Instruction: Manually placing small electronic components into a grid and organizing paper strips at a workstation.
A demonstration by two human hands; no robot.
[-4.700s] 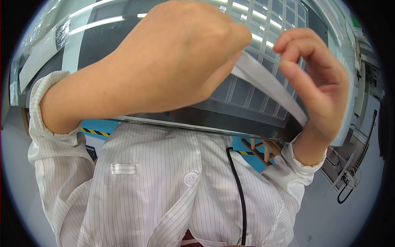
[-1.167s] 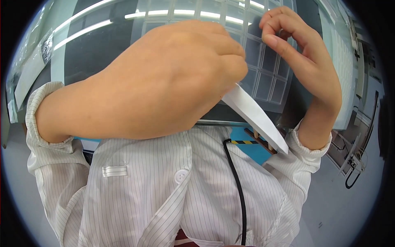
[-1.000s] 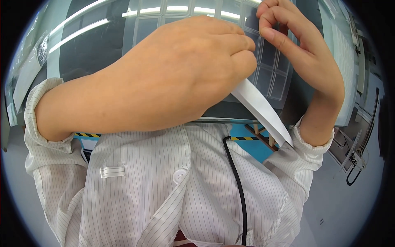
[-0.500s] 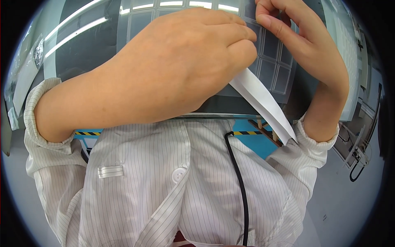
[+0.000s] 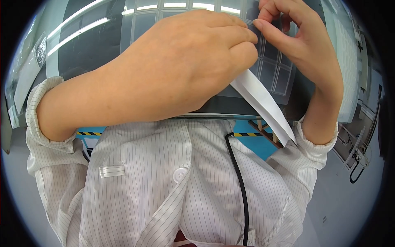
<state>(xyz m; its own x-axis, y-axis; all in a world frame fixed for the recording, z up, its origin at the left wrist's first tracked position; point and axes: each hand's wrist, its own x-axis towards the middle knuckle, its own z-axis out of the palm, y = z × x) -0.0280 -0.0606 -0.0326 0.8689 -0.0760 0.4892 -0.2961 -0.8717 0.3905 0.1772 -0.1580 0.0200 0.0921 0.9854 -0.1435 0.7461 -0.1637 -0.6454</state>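
The left hand (image 5: 181,70) fills the centre of the head view, curled into a loose fist with its fingers (image 5: 242,45) closed on the upper end of a white strip (image 5: 263,105). The strip runs from under those fingers diagonally down and to the right, ending at a pointed corner just beside the right cuff (image 5: 317,148) of the striped white garment (image 5: 173,193). The right hand (image 5: 304,45) sits at the upper right, close to the left hand; its thumb and forefinger are pressed together, pinching a thin clear film (image 5: 252,24) at the top of the strip's line. How far the film extends cannot be told, since both hands cover it. Behind both hands stands a dark glossy panel (image 5: 94,49) whose surface is divided into a grid of rectangular cells (image 5: 275,74); bright light bars reflect across its upper part. The panel's lower edge lies level with the person's chest. No container shows in the view, and the white strip lies in the open, held against the panel's face. A black cable (image 5: 240,181) hangs down the front of the garment from just below the panel's edge. A blue surface with yellow-and-black striped tape (image 5: 255,135) shows under the panel, and grey floor (image 5: 345,206) lies to the right.
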